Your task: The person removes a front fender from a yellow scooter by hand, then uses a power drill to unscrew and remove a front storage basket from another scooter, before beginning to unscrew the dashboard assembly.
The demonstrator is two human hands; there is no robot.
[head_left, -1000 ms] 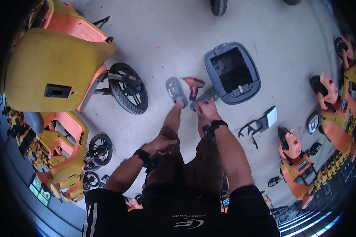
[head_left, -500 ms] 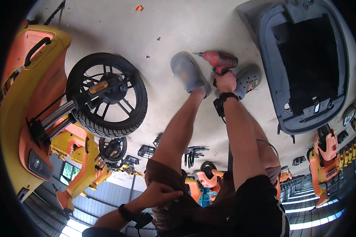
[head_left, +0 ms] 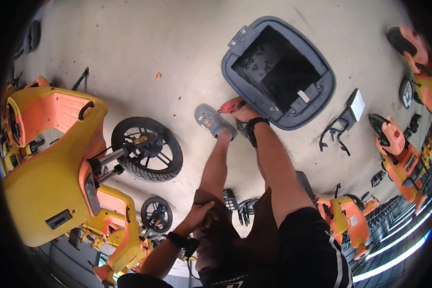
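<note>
My right hand [head_left: 245, 114] is closed around the handle of a red power drill [head_left: 231, 104]. Its bit points left, above my grey clog [head_left: 209, 120]. The rear of the drill is hidden behind the edge of a large grey plastic bin [head_left: 324, 81] with a dark hollow inside. That bin is right beside my right hand and covers part of my other shoe. My left hand [head_left: 200, 215] lies on my left thigh, fingers loosely apart, with nothing in it.
To the left lies a yellow-orange scooter body [head_left: 57, 158] with a black front wheel [head_left: 170, 152]. A black bracket with a white plate [head_left: 356, 104] lies on the floor at right. A small orange piece [head_left: 158, 75] sits ahead. More scooters [head_left: 353, 218] stand around.
The view has shifted, and the grey bin now appears further left, close against my right hand and drill, hiding part of both. My left hand stays on my thigh.
</note>
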